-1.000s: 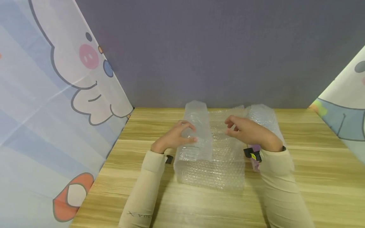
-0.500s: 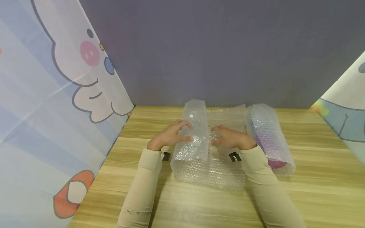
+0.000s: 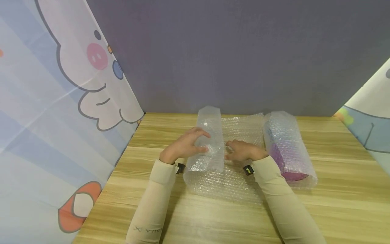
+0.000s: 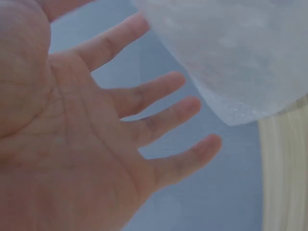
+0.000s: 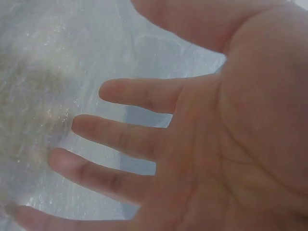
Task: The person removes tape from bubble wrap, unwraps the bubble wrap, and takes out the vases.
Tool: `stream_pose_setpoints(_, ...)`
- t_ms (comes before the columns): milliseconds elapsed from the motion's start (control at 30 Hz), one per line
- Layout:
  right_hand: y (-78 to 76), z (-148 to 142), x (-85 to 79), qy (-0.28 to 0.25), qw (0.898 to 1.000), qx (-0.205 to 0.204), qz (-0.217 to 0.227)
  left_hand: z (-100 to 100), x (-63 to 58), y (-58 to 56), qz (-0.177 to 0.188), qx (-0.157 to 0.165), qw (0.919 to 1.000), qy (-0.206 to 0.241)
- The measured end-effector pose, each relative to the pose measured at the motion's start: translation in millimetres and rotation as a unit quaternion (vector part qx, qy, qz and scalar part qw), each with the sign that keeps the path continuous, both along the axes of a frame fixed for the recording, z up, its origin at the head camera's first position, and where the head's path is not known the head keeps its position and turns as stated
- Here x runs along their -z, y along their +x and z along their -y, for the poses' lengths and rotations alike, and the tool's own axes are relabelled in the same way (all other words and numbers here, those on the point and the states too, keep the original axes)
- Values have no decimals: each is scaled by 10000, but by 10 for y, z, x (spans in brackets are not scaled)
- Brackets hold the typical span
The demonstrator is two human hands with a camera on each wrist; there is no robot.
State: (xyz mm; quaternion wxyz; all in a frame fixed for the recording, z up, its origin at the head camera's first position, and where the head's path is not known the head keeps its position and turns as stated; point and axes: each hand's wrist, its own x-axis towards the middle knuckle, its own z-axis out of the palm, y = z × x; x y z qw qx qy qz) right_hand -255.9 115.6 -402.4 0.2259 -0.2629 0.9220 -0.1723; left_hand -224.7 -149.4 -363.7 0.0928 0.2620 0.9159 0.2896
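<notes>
A sheet of bubble wrap [image 3: 225, 189] lies in the middle of the wooden table, and a rolled or folded part of bubble wrap [image 3: 209, 118] lies on its left side. In the head view my left hand [image 3: 186, 145] is over the left side of that part, thumb and fingers apart. My right hand [image 3: 242, 151] is low over the sheet, its fingertips close to the folded part's right edge; contact cannot be told. Both wrist views show spread fingers and bare palms, with bubble wrap [image 4: 240, 57] beyond the left fingertips and bubble wrap [image 5: 38, 86] behind the right ones.
A blue and purple object [image 3: 287, 152] wrapped in bubble wrap lies right of the sheet. Its near end is a purple disc shape. A grey wall [image 3: 228, 57] stands behind the table [image 3: 341, 189], with cartoon-printed cloth [image 3: 39, 135] on the left side.
My right hand has moved left, away from the wrapped object, to the folded bubble wrap, uncovering that object. Its fingers were more curled before. The left hand stays almost in place.
</notes>
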Motion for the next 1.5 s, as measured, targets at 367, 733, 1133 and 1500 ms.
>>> stream_pose_setpoints(367, -1, 11, 10, 184, 9998, 58, 70, -388, -172, 374, -73, 843, 9887, -1239)
stream_pose_setpoints(733, -9, 16, 23, 147, 9996, 168, 168, -340, -221, 373, -354, 548, 9917, -1108)
stream_pose_setpoints(1133, -12, 8, 16, 32, 9996, -121, -262, 199, -395, 316, -824, 319, 9959, 216)
stream_pose_setpoints(1500, 6, -14, 9, -12, 9997, -137, -223, 685, -458, 305, -175, -592, 9974, 380)
